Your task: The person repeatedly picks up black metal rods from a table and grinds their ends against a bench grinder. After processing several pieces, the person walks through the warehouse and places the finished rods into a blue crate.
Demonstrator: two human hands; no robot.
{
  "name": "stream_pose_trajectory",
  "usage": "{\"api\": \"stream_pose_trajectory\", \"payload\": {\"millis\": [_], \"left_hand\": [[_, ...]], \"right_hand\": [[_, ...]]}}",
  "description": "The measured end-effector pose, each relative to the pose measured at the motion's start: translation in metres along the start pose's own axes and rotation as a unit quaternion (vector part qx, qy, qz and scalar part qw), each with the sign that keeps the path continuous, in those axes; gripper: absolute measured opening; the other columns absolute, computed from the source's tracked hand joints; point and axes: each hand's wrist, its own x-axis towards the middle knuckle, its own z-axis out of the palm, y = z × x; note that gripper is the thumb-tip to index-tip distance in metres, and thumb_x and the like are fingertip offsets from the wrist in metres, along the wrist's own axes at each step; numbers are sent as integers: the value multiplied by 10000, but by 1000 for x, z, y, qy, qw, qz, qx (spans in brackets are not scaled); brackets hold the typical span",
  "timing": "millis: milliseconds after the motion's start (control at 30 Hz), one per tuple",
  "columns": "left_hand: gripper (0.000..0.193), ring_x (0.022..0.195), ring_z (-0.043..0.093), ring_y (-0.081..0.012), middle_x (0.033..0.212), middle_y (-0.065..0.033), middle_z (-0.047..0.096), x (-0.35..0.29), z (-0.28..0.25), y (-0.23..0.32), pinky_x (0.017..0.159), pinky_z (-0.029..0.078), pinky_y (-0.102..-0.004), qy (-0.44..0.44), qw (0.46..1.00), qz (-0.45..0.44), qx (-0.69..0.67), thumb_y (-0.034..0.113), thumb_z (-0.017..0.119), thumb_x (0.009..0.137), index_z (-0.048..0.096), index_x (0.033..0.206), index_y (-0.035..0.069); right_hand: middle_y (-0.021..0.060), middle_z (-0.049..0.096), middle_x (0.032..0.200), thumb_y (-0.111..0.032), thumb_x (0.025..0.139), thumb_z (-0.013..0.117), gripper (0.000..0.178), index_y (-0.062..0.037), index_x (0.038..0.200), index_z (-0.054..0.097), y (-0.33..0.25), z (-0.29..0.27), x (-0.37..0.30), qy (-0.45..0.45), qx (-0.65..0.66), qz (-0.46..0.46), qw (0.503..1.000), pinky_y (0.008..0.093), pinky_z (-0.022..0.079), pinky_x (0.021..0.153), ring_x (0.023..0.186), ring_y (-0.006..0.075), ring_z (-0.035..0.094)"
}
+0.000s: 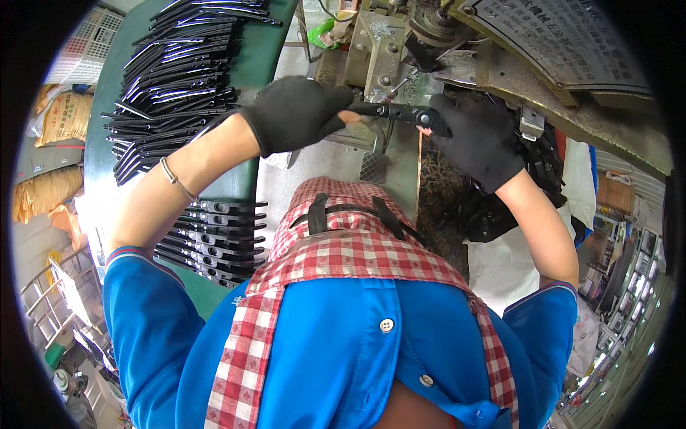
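Note:
Between my two gloved hands spans a black metal bar with round holes or rivets [400,113], held level in front of the machine. My left hand [296,116], in a black glove with bare fingertips, is closed on its left end. Wrapped round the wider right end is my right hand [480,139], gloved the same way. The grips hide both ends of the bar. Just beyond it stands the machine's metal fixture [375,61], with bolts and metal crumbs on top.
On the left, a green table [263,61] carries a heap of black bent bars [179,79] and a row of flat black parts [218,236]. A machine body with a printed plate [550,46] overhangs the right. Black parts [493,214] lie below it. A foot pedal [373,168] sits underneath.

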Motion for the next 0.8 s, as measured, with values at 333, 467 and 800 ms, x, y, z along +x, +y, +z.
{"api": "stream_pose_trajectory", "payload": {"millis": [333,467,800], "left_hand": [[318,540,586,-362,548,-158,553,42,-5,-33,505,449,-438,57,992,71,82,388,565,908,577,956,74],[292,577,606,-356,583,-163,570,48,-10,-37,546,470,-444,27,991,70,113,368,566,909,588,949,80],[348,710,646,-358,731,-168,636,65,6,-53,650,501,-457,-45,990,96,99,429,485,937,587,991,101]], "right_hand": [[173,641,944,-513,851,598,537,-59,1137,588,36,22,18,-34,139,114,983,409,476,770,870,342,618],[177,634,931,-526,826,619,542,-48,1081,596,30,12,24,-98,198,129,967,420,470,765,859,339,614],[165,646,814,-414,763,699,388,-86,957,629,23,62,27,0,92,167,982,415,493,684,780,355,638]]}}
